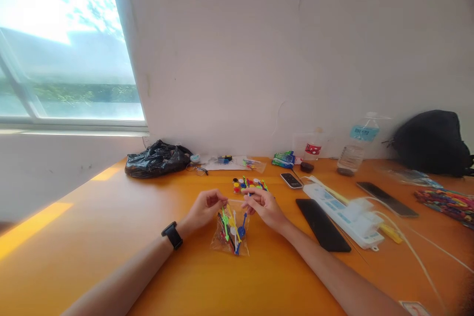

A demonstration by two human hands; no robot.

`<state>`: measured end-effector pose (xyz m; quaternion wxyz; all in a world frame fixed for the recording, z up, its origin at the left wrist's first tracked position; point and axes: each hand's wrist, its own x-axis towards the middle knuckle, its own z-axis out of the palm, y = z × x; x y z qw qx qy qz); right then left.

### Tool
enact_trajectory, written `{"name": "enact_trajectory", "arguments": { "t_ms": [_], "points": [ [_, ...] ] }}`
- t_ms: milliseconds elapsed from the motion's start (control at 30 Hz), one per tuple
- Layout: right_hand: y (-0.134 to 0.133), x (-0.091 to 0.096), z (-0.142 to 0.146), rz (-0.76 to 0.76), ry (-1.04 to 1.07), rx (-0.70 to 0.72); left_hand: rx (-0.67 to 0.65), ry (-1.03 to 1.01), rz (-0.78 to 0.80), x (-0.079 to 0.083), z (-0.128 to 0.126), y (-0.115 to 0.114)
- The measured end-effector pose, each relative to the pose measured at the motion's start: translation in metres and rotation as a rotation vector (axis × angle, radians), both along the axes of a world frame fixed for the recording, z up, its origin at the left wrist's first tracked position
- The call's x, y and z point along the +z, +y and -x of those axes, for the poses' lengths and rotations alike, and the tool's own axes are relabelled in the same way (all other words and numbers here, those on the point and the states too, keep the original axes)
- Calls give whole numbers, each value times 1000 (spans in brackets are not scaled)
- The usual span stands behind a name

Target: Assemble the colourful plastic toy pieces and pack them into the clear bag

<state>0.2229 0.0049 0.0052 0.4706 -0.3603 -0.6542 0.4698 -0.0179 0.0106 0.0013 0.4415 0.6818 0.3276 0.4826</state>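
A clear plastic bag (221, 241) stands in front of me, with arrow-shaped plastic pieces inside in green, yellow, white and blue, along with small round ones. My left hand (208, 207) pinches the bag's upper left edge between thumb and fingers. At the upper right edge, my right hand (263, 207) has its fingers closed on the bag. A bit of blue shows by the right fingertips; I cannot tell whether it is held or lies behind. Just beyond my hands lies a pile of colourful plastic pieces (237, 187), partly hidden by the right hand.
A black plastic bag (157, 160) and glasses (200, 171) lie at the back left. On the right are a white power strip (333, 210) with cables, a dark phone-like slab (321, 224), a remote-like device (291, 180), a water bottle (350, 158) and a black backpack (431, 143).
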Motion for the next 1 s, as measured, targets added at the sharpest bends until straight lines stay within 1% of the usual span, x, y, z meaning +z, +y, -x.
{"name": "enact_trajectory", "arguments": {
  "t_ms": [167,333,500,633,700,800,1000],
  "points": [
    [3,-3,2,-26,-52,32,-17,-8,-8,5,-1,-6],
    [3,-1,0,-10,-23,22,-40,39,63,14,3,-11],
    [2,-1,1,-81,-59,22,20,43,71,10,1,-6],
    [1,-5,0,-139,-147,6,-45,161,55,5,1,-1],
    [1,-6,0,-156,-189,1,-42,212,33,4,3,0],
    [2,-6,0,-138,-180,10,-15,239,5,3,5,3],
    [5,-5,1,-18,-20,-14,-34,221,-16,0,4,8]
  ]
}}
